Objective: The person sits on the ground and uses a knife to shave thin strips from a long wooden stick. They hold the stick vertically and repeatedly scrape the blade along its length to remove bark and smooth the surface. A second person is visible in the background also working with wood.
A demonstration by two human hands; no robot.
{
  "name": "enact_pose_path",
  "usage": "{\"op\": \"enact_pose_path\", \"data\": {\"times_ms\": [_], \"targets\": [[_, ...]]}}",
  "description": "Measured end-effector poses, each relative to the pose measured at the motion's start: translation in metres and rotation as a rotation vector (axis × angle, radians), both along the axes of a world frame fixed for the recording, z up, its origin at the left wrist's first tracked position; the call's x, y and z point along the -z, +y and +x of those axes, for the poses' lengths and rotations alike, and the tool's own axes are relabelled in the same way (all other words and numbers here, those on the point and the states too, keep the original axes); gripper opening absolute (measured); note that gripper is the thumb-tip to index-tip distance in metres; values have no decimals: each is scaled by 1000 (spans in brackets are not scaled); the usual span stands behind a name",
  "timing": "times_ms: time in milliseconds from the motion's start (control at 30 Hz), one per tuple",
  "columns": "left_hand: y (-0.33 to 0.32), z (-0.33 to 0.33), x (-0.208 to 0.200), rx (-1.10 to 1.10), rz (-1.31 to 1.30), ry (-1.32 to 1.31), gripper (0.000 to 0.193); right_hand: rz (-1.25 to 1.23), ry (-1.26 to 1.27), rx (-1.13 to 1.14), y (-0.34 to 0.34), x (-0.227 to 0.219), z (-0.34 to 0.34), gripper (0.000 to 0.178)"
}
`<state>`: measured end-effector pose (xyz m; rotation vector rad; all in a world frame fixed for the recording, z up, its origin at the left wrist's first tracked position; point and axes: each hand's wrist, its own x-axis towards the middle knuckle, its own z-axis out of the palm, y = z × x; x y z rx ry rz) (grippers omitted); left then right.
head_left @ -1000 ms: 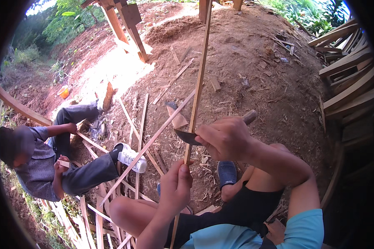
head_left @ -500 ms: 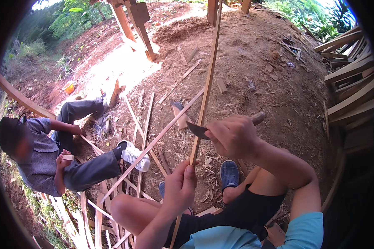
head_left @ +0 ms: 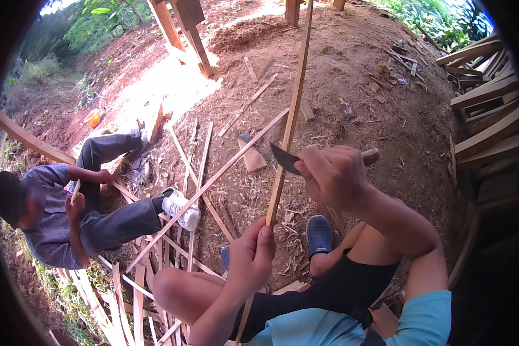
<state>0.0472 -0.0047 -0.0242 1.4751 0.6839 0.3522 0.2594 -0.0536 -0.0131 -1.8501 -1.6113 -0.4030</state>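
Note:
A long thin wooden strip point(head_left: 294, 109) runs from my lap up and away past the top of the view. My left hand point(head_left: 252, 254) is closed around its lower part, thumb on top. My right hand point(head_left: 335, 176) is closed on the handle of a knife with a dark curved blade point(head_left: 284, 158); the wooden handle end point(head_left: 371, 156) sticks out on its right side. The blade lies across the strip, a short way above my left hand. Whether its edge is biting into the wood cannot be made out.
On the left a person point(head_left: 52, 213) in a cap sits holding a small object. Several wooden strips point(head_left: 205, 199) lie crossed between us. Stacked timber point(head_left: 490, 135) stands at the right. Wooden posts point(head_left: 190, 34) rise beyond, and a wood block point(head_left: 251, 156) lies ahead.
My right hand and the knife have moved slightly right and up along the strip. The strip leans a little more to the right. The seated person's hand with the small object has risen.

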Motion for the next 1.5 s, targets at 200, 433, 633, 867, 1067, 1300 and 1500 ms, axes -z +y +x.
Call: {"op": "enact_pose_path", "data": {"times_ms": [200,433,633,867,1067,1300,1500], "targets": [[-1,0,1,-12,-33,-2,30,-40,43,-78,-1,2,-4,20],[-1,3,-3,-22,22,14,31,-44,34,-69,7,-11,4,18],[0,2,-1,-34,-34,4,32,-77,46,-123,13,-7,-3,23],[-1,-5,4,-30,-5,7,32,-34,20,-10,13,-3,6,21],[0,-3,0,-9,-18,4,32,-15,20,-13,15,-6,11,24],[3,-2,-3,-40,-26,-1,32,20,17,4,20,-12,5,20],[4,-3,-3,-34,-36,-9,32,22,-46,-60,17,-5,-3,23]]}}
